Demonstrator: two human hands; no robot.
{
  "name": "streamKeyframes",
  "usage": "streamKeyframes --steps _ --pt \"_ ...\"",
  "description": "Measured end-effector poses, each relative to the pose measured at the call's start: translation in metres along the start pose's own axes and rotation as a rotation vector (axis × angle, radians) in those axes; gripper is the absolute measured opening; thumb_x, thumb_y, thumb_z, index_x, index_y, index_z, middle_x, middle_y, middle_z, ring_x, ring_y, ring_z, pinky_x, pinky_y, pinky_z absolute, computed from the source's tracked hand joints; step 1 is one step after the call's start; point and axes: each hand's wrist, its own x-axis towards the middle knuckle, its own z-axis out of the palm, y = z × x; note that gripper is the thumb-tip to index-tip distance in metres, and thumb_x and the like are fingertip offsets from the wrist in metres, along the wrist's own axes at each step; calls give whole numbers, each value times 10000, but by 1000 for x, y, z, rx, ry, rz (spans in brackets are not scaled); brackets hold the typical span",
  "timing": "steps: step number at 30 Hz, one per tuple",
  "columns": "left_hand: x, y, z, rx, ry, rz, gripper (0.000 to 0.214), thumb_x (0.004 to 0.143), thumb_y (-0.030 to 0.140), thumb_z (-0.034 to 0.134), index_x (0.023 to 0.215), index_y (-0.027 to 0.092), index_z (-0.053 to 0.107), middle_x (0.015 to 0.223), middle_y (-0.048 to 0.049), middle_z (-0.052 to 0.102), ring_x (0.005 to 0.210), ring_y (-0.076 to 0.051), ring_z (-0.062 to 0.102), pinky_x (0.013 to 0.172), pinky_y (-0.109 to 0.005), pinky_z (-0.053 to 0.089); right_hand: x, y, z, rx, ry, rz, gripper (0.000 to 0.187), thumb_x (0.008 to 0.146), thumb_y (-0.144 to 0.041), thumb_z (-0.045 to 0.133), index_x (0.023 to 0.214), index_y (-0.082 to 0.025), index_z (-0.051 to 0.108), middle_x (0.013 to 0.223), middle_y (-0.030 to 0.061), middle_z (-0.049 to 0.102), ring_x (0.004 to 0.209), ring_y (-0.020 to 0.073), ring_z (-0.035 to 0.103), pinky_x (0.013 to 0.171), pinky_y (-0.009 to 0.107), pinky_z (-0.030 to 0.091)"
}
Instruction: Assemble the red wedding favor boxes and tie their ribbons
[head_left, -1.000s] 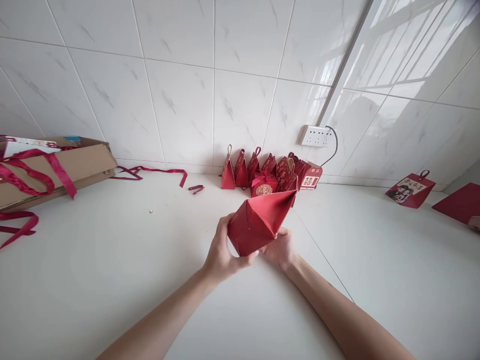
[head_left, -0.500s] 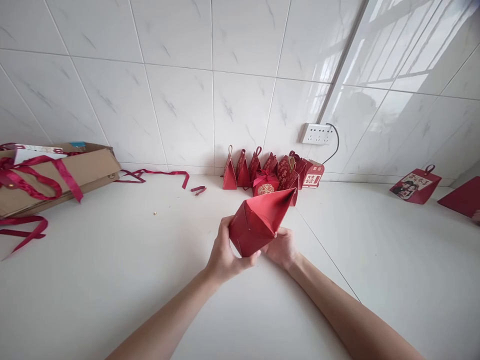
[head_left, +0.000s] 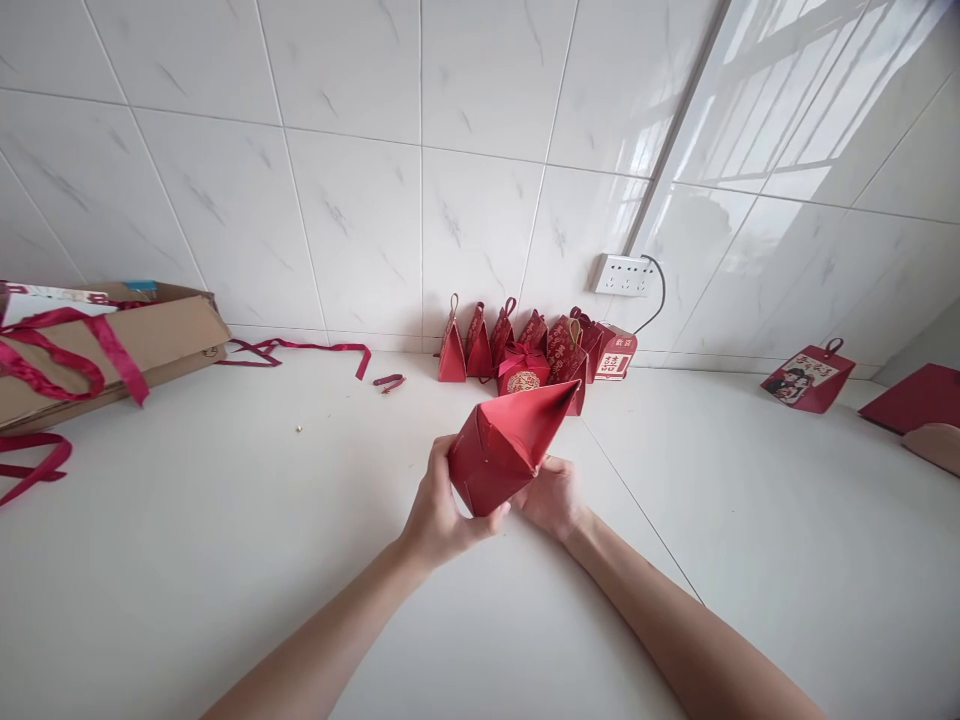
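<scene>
A red folded-paper gift box (head_left: pixel 495 462) is held tilted above the white table, one pointed end raised toward the upper right and gaping. My left hand (head_left: pixel 444 515) is wrapped around its left side and lower edge, with the thumb underneath. On the right side, my right hand (head_left: pixel 556 498) is closed against the box near its lower right corner. Most of the right fingers are hidden behind the box, as are the left fingertips.
Several finished red gift boxes (head_left: pixel 525 350) stand along the tiled wall. A cardboard box (head_left: pixel 172 335) with red ribbons is at the left. Red-handled snips (head_left: pixel 389 382) and a small gold bead (head_left: pixel 299 429) lie mid-table. Another box (head_left: pixel 808 378) stands right, below a socket (head_left: pixel 621 275).
The whole view has turned slightly to the right, so things appear further left. Both hands keep nearly the same grip on the box.
</scene>
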Motion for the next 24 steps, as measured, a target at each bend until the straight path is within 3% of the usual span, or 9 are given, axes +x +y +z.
streamKeyframes --steps 8,15,18,21,24 --pt "-1 -1 -1 12 7 -75 561 646 383 675 1080 227 356 954 -40 548 815 -188 570 684 -312 494 6 5 -7 -38 -30 -23 163 643 -282 696 763 -205 616 722 3 674 621 184 605 613 327 525" --pt "4 -8 -7 -110 66 -291 547 735 549 583 1150 224 433 1007 -75 637 953 -283 621 742 -379 533 2 12 5 -368 5 -245 432 833 -608 544 1030 -226 585 982 58 676 822 203 634 620 303 519" --pt "8 -15 -9 -179 -6 -289 571 780 593 498 1200 207 476 1102 -98 653 1071 -310 606 854 -406 525 -2 14 11 -493 2 -386 407 814 -578 599 1003 -218 591 1004 66 661 815 199 620 634 310 521" --pt "11 -19 -8 -162 -122 -314 544 809 610 436 1124 189 578 1115 -105 669 1092 -317 605 901 -404 512 -5 14 13 -606 39 -494 335 780 -506 677 921 -215 590 936 58 655 782 199 611 654 323 521" --pt "11 -19 -6 -101 -195 -349 541 813 613 439 1098 187 610 1077 -100 689 1070 -321 615 896 -414 511 -4 13 11 -647 134 -588 330 806 -488 650 976 -219 563 1002 76 643 924 234 607 754 360 527"
